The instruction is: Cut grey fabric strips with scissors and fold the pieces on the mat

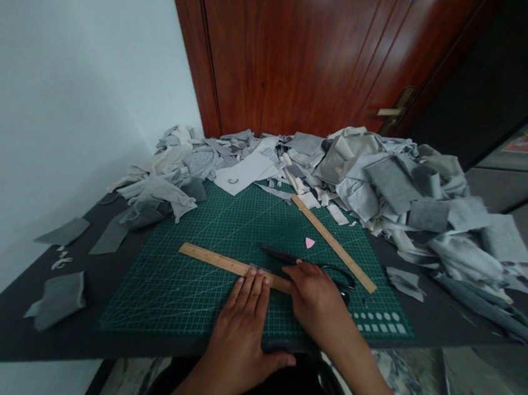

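A wooden ruler (217, 259) lies at a slight slant on the green cutting mat (164, 294). My left hand (244, 324) rests flat across it, fingers stretched out side by side and thumb pointing right. My right hand (317, 297) has its fingers curled over the ruler's right end, which it hides. A small dark sliver shows along the ruler's upper edge; its kind is unclear. Just beyond my right hand lie black-handled scissors (281, 255), partly covered by the hand. A pink triangular piece of chalk (309, 243) sits past the scissors.
A second wooden ruler (335, 242) lies diagonally on the mat's right side. Grey and white fabric scraps (388, 179) heap along the back and right, with another pile (162, 180) at the left. A folded grey piece (62, 299) lies near the left edge. Behind stands a wooden door (297, 56).
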A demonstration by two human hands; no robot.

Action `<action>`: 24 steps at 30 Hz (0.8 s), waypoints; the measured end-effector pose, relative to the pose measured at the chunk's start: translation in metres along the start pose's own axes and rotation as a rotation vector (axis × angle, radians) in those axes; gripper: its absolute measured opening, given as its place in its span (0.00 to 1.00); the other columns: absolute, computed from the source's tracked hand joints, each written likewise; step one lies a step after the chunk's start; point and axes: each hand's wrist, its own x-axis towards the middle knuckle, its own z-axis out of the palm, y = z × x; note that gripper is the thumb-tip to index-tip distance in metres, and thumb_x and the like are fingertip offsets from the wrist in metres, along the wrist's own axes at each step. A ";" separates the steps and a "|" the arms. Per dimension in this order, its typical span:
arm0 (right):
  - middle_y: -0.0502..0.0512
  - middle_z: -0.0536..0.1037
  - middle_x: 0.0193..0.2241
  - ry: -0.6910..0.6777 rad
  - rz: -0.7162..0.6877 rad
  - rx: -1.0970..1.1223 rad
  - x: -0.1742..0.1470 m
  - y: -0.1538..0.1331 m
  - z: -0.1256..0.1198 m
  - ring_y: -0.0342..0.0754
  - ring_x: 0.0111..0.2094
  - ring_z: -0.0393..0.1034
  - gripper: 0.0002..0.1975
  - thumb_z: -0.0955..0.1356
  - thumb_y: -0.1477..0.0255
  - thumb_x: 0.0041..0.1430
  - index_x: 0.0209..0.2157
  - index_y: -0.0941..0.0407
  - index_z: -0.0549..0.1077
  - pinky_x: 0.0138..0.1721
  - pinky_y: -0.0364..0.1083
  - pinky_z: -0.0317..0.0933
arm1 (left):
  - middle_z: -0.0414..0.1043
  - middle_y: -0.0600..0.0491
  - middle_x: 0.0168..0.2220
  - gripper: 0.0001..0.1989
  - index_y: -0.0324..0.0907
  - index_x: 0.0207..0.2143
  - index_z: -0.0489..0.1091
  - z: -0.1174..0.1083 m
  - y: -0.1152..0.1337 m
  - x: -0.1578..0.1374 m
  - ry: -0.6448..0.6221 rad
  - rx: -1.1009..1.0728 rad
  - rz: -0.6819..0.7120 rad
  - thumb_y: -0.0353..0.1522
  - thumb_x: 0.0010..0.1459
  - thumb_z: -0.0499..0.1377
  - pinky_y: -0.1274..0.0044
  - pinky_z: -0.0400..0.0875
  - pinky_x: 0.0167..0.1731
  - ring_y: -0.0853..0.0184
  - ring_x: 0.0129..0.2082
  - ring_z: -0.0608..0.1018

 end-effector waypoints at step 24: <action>0.62 0.77 0.48 0.387 0.229 -0.207 0.017 0.036 0.007 0.61 0.52 0.65 0.16 0.62 0.82 0.65 0.50 0.56 0.73 0.55 0.59 0.47 | 0.48 0.33 0.73 0.71 0.34 0.75 0.37 0.011 -0.004 0.001 0.079 -0.003 -0.002 0.66 0.43 0.64 0.51 0.59 0.67 0.40 0.72 0.55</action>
